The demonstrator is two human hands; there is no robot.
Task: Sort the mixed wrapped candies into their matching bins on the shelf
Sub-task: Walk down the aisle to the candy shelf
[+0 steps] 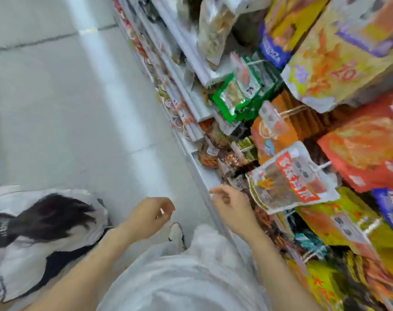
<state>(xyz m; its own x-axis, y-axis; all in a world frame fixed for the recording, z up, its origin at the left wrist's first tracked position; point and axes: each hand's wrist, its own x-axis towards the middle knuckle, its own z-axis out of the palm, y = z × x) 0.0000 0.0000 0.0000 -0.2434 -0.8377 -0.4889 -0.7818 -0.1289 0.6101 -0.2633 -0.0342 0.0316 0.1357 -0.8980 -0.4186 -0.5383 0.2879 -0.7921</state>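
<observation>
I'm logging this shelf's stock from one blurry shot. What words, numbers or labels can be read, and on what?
"20": tilted red numerals on the large yellow-orange bag, probably, since they are blurred.
Red banner on the clear hanging packet: white characters, too blurred to read.
Green packets: dark marks, unreadable.
Purple-labelled bag: white print, too blurred.
Shelf-edge tags: too small to read.

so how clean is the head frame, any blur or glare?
Head view: heavy motion blur smears the hanging snack packs and candy bins; a glare stripe runs down the floor; wide-angle tilt skews the shelf rail; left hand too soft to read its grip.
</observation>
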